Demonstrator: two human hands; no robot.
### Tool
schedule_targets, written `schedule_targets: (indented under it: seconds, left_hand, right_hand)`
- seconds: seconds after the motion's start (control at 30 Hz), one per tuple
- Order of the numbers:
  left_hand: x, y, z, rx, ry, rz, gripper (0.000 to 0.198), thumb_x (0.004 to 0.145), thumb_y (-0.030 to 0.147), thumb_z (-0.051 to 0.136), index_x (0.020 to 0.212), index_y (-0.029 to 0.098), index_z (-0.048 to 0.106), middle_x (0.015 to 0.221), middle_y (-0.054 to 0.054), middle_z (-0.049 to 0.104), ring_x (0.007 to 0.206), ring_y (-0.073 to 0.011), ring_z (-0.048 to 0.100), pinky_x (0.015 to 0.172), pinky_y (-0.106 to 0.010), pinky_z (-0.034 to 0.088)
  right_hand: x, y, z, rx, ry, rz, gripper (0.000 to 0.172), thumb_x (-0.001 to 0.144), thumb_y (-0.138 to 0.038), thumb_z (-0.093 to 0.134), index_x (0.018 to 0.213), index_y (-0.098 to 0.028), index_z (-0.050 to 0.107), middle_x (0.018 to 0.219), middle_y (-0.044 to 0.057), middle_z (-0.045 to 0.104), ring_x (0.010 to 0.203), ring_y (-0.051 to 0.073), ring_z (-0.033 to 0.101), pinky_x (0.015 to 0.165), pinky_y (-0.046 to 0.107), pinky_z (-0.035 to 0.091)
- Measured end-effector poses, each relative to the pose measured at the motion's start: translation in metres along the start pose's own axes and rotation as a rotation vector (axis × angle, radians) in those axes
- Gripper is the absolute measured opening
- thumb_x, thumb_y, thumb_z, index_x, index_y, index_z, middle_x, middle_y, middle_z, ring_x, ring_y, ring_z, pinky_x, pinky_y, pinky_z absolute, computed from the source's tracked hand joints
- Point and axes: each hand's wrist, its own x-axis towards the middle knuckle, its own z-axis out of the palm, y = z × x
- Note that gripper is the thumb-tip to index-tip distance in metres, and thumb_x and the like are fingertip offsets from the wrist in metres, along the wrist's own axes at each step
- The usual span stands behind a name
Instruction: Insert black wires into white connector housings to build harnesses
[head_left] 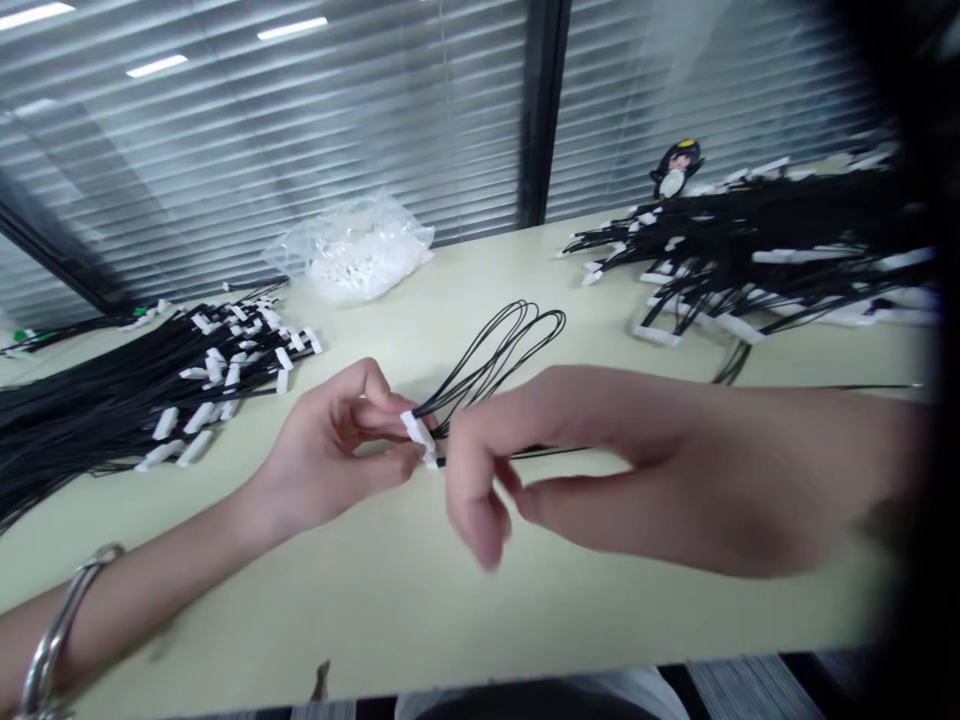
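Between its thumb and fingers, my left hand (341,440) pinches a white plastic connector (420,432) above the middle of the table. Thin black wires (495,350) run from this connector and bend into long loops that rise up and to the right. Close on the right is my right hand (592,460), nearer the camera and slightly blurred. Its fingers curl downward, and the thumb and fingertips stand apart with nothing visible between them. Part of the wires passes behind the right hand and is hidden there.
Black cables with white connectors (217,370) lie piled at the left. Another big cable pile (750,250) covers the back right, with a penguin figure (676,170) behind it. A clear bag of small white parts (360,250) sits at the back, before window blinds (337,110).
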Motion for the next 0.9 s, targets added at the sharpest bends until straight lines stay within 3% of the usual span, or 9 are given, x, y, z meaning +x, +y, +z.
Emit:
schedule_targets:
  seconds: [0.1, 0.23, 0.5, 0.73, 0.9]
  left_hand:
    - [0.0, -0.004, -0.005, -0.011, -0.028, 0.026, 0.034, 0.064, -0.002, 0.069, 0.073, 0.021, 0.045, 0.074, 0.002, 0.074, 0.072, -0.0149, 0.071, 0.066, -0.022, 0.055]
    - [0.001, -0.006, -0.008, 0.025, -0.018, 0.046, 0.031, 0.069, 0.0, 0.067, 0.073, 0.021, 0.045, 0.075, 0.002, 0.075, 0.076, -0.0165, 0.072, 0.072, -0.025, 0.056]
    - [0.0, -0.006, -0.005, -0.017, -0.02, 0.09, 0.03, 0.07, -0.004, 0.063, 0.075, 0.02, 0.046, 0.075, 0.007, 0.074, 0.075, -0.0145, 0.072, 0.072, -0.026, 0.056]
    - [0.001, -0.008, -0.005, -0.022, -0.007, 0.086, 0.028, 0.071, -0.002, 0.064, 0.074, 0.019, 0.046, 0.074, 0.005, 0.075, 0.074, -0.0138, 0.072, 0.073, -0.025, 0.056]
    - [0.0, -0.009, -0.003, -0.027, 0.007, 0.097, 0.026, 0.072, 0.0, 0.064, 0.075, 0.019, 0.046, 0.076, 0.003, 0.075, 0.074, -0.0139, 0.071, 0.074, -0.027, 0.056]
  right_hand:
    - [0.012, 0.013, -0.001, -0.261, 0.028, 0.0, 0.021, 0.075, -0.003, 0.044, 0.08, -0.017, 0.059, 0.078, -0.002, 0.062, 0.073, 0.011, 0.055, 0.069, 0.025, 0.041]
    - [0.019, 0.03, 0.007, -0.556, 0.074, 0.003, 0.018, 0.087, -0.017, 0.042, 0.086, -0.015, 0.06, 0.082, 0.005, 0.061, 0.083, 0.017, 0.054, 0.076, 0.032, 0.038]
    - [0.016, 0.028, 0.011, -0.308, 0.064, 0.145, 0.018, 0.086, -0.026, 0.046, 0.081, -0.02, 0.063, 0.079, -0.002, 0.062, 0.072, 0.011, 0.054, 0.066, 0.026, 0.035]
    - [0.017, 0.027, 0.015, -0.351, 0.192, 0.083, 0.015, 0.079, -0.016, 0.047, 0.066, -0.015, 0.053, 0.067, -0.001, 0.055, 0.067, 0.009, 0.049, 0.064, 0.025, 0.033]
    - [0.017, 0.025, 0.014, -0.34, 0.158, 0.13, 0.014, 0.08, -0.017, 0.047, 0.068, -0.015, 0.054, 0.07, 0.0, 0.057, 0.068, 0.01, 0.047, 0.064, 0.026, 0.033]
